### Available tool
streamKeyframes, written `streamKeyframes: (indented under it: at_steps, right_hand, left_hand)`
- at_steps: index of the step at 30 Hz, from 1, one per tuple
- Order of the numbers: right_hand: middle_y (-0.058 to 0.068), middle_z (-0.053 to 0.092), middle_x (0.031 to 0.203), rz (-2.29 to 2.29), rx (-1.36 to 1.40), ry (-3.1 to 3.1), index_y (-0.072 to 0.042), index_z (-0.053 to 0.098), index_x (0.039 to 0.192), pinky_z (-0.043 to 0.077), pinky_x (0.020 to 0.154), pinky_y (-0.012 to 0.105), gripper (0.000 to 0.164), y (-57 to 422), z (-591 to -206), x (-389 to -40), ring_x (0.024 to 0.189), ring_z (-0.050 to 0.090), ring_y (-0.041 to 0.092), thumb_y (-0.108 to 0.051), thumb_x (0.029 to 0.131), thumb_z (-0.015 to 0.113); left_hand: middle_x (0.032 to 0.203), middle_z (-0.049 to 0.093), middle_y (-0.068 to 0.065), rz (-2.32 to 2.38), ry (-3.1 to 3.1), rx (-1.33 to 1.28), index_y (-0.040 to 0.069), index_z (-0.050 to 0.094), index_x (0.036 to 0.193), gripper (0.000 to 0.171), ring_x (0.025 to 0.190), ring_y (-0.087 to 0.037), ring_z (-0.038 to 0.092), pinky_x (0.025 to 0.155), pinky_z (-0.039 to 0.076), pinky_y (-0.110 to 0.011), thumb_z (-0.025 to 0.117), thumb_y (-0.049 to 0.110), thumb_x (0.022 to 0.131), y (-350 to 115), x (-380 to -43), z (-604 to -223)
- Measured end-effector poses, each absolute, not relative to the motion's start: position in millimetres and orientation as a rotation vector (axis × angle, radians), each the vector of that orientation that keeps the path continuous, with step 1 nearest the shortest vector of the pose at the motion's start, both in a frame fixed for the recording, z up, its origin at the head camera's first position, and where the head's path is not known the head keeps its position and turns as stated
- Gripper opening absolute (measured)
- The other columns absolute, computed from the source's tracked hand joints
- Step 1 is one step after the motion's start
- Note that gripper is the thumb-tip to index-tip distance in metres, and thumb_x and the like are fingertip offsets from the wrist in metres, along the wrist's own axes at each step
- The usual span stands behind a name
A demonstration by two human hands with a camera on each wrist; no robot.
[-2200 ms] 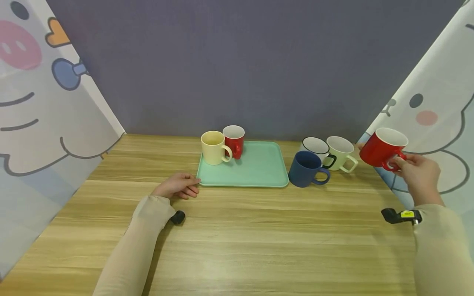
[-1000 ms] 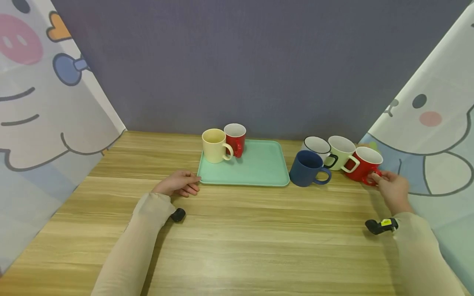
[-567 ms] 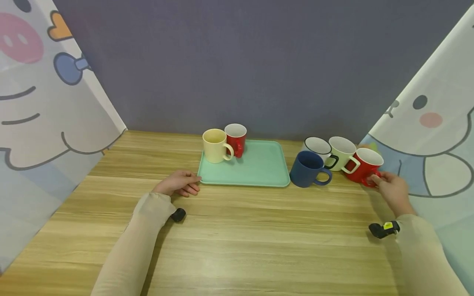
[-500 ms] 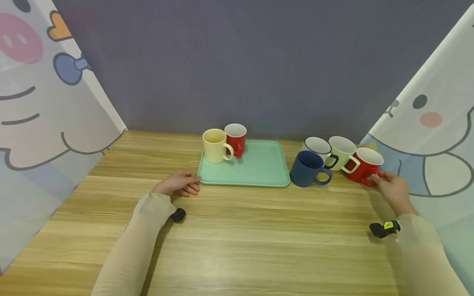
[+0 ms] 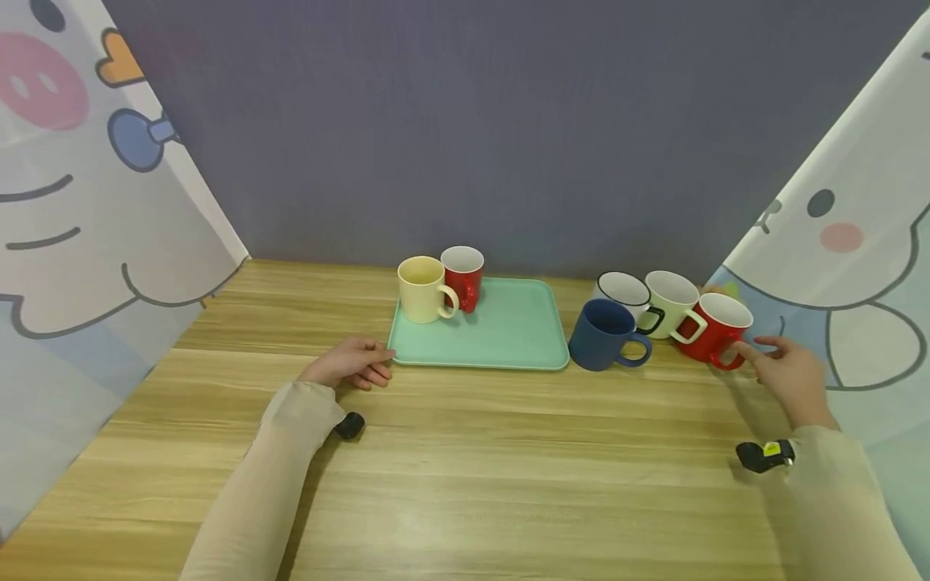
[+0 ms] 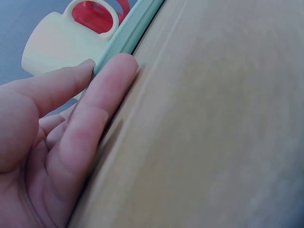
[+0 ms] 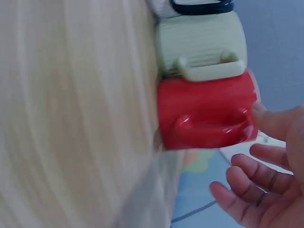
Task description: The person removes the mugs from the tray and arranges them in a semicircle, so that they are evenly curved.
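Note:
At the near left corner of the mint-green tray (image 5: 501, 339), my left hand (image 5: 353, 363) pinches the rim; in the left wrist view the thumb lies at the rim with a finger (image 6: 107, 90) along its outer side. Standing on the tray are a pale yellow mug (image 5: 420, 294) and a red mug (image 5: 463, 278) behind it. Another red mug (image 5: 715, 327) stands upright at the right end of the table. My right hand (image 5: 792, 375) is beside its handle, fingers spread and curled round nothing; the right wrist view shows the thumb close to the mug's rim.
Left of the right-hand red mug, close together, stand a pale green mug (image 5: 668, 303), a white mug with a black rim (image 5: 617, 289) and a dark blue mug (image 5: 601, 337) by the tray's right edge. A grey wall (image 5: 465, 129) rises behind the wooden table (image 5: 508, 468).
My right hand has brought the red mug down to the table beside the pale green mug, let go of its handle and drawn slightly right. The left hand stays at the tray's corner.

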State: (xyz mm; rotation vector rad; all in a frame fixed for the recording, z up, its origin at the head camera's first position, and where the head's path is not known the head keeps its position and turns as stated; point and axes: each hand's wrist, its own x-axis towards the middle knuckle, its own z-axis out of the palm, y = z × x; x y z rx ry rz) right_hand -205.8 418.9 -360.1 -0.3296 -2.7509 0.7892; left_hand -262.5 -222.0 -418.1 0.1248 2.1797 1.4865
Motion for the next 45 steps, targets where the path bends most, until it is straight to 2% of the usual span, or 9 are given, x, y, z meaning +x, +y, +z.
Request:
streamKeyframes:
  at_steps: [5, 9, 13, 15, 20, 24, 29, 37, 45]
  right_hand:
    - [0.022, 0.068, 0.084, 0.788, -0.338, -2.622, 0.014, 0.055, 0.126, 0.041, 0.048, 0.021, 0.054, 404, -348, -205, 0.050, 0.048, -0.007, -0.032, 0.099, 0.058]
    - [-0.006, 0.065, 0.068, 0.841, -0.274, -2.559, 0.012, 0.057, 0.124, 0.040, 0.047, 0.019, 0.047, 382, -334, -208, 0.050, 0.046, -0.011, -0.029, 0.100, 0.057]
    - [-0.033, 0.049, 0.061, 0.934, -0.160, -2.523, 0.009, 0.059, 0.122, 0.042, 0.042, 0.020, 0.043, 354, -323, -212, 0.047, 0.052, -0.006, -0.028, 0.101, 0.056]
    - [-0.031, 0.052, 0.062, 0.923, -0.093, -2.508, 0.007, 0.062, 0.121, 0.041, 0.041, 0.019, 0.040, 340, -320, -215, 0.047, 0.052, -0.006, -0.028, 0.101, 0.057]
    - [0.002, 0.069, 0.073, 0.889, 0.043, -2.488, 0.006, 0.064, 0.117, 0.040, 0.044, 0.016, 0.035, 308, -314, -222, 0.052, 0.052, -0.008, -0.024, 0.100, 0.061]
    - [0.021, 0.071, 0.083, 0.890, 0.169, -2.453, 0.005, 0.066, 0.114, 0.041, 0.049, 0.013, 0.029, 282, -313, -228, 0.057, 0.051, -0.011, -0.019, 0.098, 0.064]
    - [0.021, 0.071, 0.082, 0.895, 0.295, -2.425, 0.004, 0.067, 0.112, 0.041, 0.053, 0.012, 0.025, 251, -317, -236, 0.061, 0.052, -0.010, -0.016, 0.097, 0.065]
    - [0.016, 0.070, 0.076, 0.881, 0.393, -2.390, 0.003, 0.069, 0.108, 0.044, 0.057, 0.021, 0.018, 211, -327, -251, 0.065, 0.066, 0.028, -0.008, 0.094, 0.067]
    - [0.014, 0.070, 0.078, 0.970, 0.437, -2.439, 0.002, 0.069, 0.111, 0.047, 0.057, 0.035, 0.022, 173, -341, -263, 0.066, 0.065, 0.028, -0.013, 0.095, 0.068]
  left_hand:
    - [0.086, 0.070, -0.004, 1.495, 2.165, 0.124, 0.001, 0.060, 0.107, 0.028, 0.075, -0.012, 0.071, 0.062, 0.055, -0.026, 0.057, 0.029, 0.104, -223, -264, -421]
    - [0.087, 0.070, -0.004, 1.494, 2.168, 0.124, 0.001, 0.060, 0.108, 0.029, 0.075, -0.012, 0.071, 0.062, 0.055, -0.026, 0.057, 0.029, 0.103, -222, -264, -421]
    - [0.087, 0.070, -0.004, 1.497, 2.168, 0.127, 0.001, 0.060, 0.109, 0.030, 0.075, -0.012, 0.071, 0.062, 0.055, -0.026, 0.057, 0.030, 0.103, -222, -264, -421]
    - [0.087, 0.070, -0.004, 1.496, 2.169, 0.124, 0.001, 0.060, 0.109, 0.029, 0.075, -0.012, 0.071, 0.062, 0.055, -0.026, 0.057, 0.029, 0.104, -221, -263, -420]
    - [0.086, 0.070, -0.003, 1.495, 2.164, 0.127, 0.001, 0.060, 0.109, 0.028, 0.075, -0.011, 0.071, 0.062, 0.055, -0.026, 0.056, 0.028, 0.104, -221, -264, -420]
    - [0.086, 0.071, -0.004, 1.501, 2.162, 0.129, 0.000, 0.059, 0.112, 0.030, 0.075, -0.011, 0.071, 0.062, 0.055, -0.026, 0.056, 0.028, 0.104, -221, -265, -421]
    - [0.088, 0.071, -0.004, 1.483, 2.178, 0.118, -0.001, 0.059, 0.115, 0.033, 0.076, -0.013, 0.071, 0.064, 0.056, -0.027, 0.056, 0.030, 0.104, -223, -265, -421]
    - [0.088, 0.071, -0.004, 1.490, 2.167, 0.130, -0.002, 0.058, 0.116, 0.033, 0.077, -0.013, 0.071, 0.063, 0.056, -0.027, 0.056, 0.030, 0.104, -221, -267, -421]
    - [0.089, 0.071, -0.005, 1.484, 2.168, 0.115, -0.002, 0.058, 0.117, 0.035, 0.077, -0.013, 0.071, 0.064, 0.055, -0.027, 0.057, 0.030, 0.103, -223, -266, -421]
